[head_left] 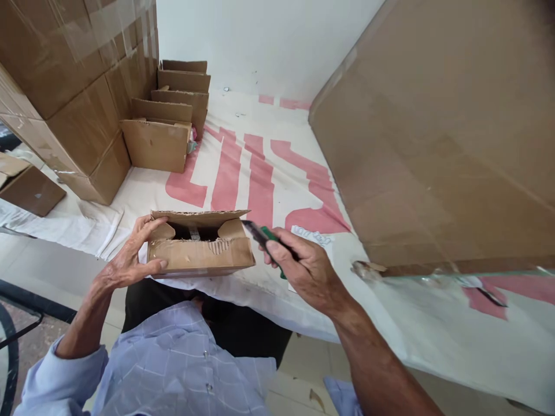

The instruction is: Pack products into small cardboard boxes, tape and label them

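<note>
A small cardboard box (203,257) lies at the table's front edge with its top flap raised and its side flaps partly folded over a dark opening. My left hand (134,254) grips the box's left end, thumb on the front face and fingers at the back corner. In my right hand (303,266) is a green and black utility knife (269,236). Its tip points up and left, close to the box's upper right corner; whether it touches the cardboard I cannot tell. What lies inside the box is too dark to make out.
Several open cardboard boxes (158,144) stand in a row beside a stack of taped cartons (82,121) at left. Another box (32,188) sits at far left. A large carton (446,138) fills the right. A white cloth with red markings (228,167) covers the table.
</note>
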The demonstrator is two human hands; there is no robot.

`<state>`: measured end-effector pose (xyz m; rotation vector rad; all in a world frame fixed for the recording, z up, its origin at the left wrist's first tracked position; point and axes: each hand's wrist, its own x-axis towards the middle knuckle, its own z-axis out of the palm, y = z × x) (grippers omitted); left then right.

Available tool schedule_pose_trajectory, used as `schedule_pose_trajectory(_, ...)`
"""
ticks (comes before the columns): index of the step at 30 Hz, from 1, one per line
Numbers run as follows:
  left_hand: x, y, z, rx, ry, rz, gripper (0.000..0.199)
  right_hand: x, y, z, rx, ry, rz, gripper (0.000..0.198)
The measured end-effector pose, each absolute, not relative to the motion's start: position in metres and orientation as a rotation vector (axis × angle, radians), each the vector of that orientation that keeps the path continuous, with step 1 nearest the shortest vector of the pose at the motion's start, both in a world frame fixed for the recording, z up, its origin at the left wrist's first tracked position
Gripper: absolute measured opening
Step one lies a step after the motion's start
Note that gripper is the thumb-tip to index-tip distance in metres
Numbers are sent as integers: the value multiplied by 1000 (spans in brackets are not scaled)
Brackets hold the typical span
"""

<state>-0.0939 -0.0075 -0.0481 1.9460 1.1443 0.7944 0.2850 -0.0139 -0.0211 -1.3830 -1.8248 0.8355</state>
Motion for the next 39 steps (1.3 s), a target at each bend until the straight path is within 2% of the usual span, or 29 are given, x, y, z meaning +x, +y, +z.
schedule_pose_trajectory(3,-92,-10,-48,1983,1124,815,76,276,-14,-3,-1278,-2015,765,26)
schedule_pose_trajectory(7,-92,-11,-49,2000,1191,851,84,287,-1,-22,-1351,-2060,527,26)
schedule_pose_trajectory(11,-91,-9,-51,1955,1256,842,96,304,11,-79,-1582,-1880,465,37)
schedule_pose_trajectory(15,-88,-7,-49,1955,1241,847,100,302,18,-120,-1697,-1755,609,53)
schedule_pose_trajectory(18,-87,-6,-49,1961,1239,847,100,288,19,-100,-1566,-1661,504,49)
schedule_pose_trajectory(21,-86,-6,-49,1970,1228,855,95,262,15,-47,-1327,-1755,298,35)
schedule_pose_trajectory(24,-84,-6,-51,1986,1224,879,91,228,13,-4,-1170,-2171,433,35)
schedule_pose_trajectory(28,-83,-8,-54,2045,1224,911,92,196,21,7,-1341,-2492,697,45)
schedule_pose_trajectory(31,-83,-9,-56,2059,1213,919,95,189,29,1,-1287,-2377,1009,50)
schedule_pose_trajectory(33,-83,-9,-57,2056,1208,919,97,190,32,-2,-1234,-2209,1148,41)
schedule_pose_trajectory(36,-84,-9,-57,2065,1193,901,103,191,33,-6,-1203,-2014,1231,25)
schedule_pose_trajectory(39,-86,-8,-57,2092,1176,868,113,191,32,-11,-1179,-1927,1241,21)
